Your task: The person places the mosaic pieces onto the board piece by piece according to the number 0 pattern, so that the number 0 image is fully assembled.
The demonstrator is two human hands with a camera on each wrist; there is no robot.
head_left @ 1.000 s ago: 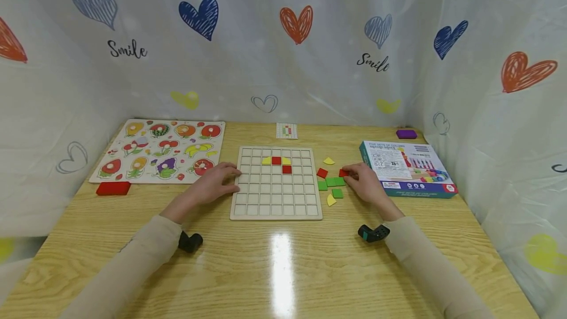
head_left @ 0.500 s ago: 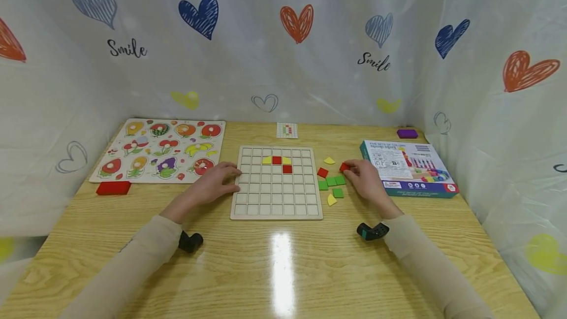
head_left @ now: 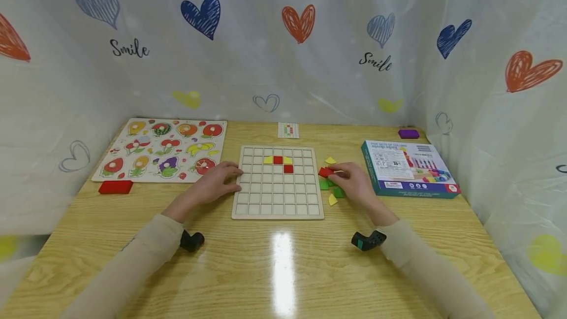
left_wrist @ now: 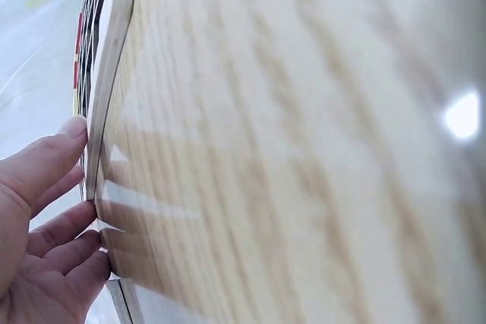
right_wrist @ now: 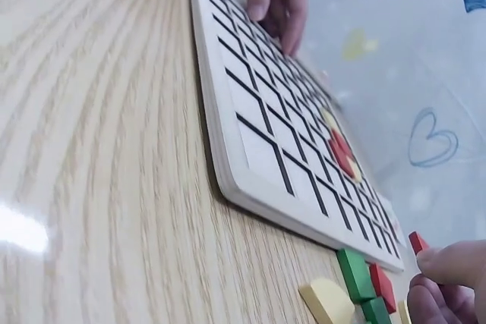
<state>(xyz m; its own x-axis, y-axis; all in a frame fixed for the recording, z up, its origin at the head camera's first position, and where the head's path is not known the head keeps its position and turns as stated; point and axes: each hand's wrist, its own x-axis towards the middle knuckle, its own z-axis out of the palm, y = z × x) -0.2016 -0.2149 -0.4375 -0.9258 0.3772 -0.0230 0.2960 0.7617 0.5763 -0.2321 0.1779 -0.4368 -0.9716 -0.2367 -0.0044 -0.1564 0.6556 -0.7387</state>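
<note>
A square wooden grid board [head_left: 266, 196] lies mid-table. Two red square tiles [head_left: 288, 169] and two yellow pieces [head_left: 268, 160] sit in its cells near the far side. My left hand [head_left: 219, 178] rests at the board's left edge, thumb and fingertips touching it with relaxed fingers. Right of the board, my right hand [head_left: 352, 181] pinches a red square tile [right_wrist: 418, 243] between thumb and fingers, above the loose pieces. Under and around it lie another red tile [right_wrist: 382, 287], several green square tiles [right_wrist: 355, 275] and yellow quarter-circle pieces [head_left: 333, 200], partly hidden by the hand.
A small pattern card [head_left: 288, 130] lies behind the board. At the left are a fruit puzzle board [head_left: 152, 137] and a red block [head_left: 115, 187]. A flat toy box [head_left: 407, 169] and a purple block [head_left: 408, 134] lie at the right. A white curtain closes the back and sides.
My right hand has carried the red tile left toward the board, from the right side of the loose pieces to over them. The left hand stays at the board's edge.
</note>
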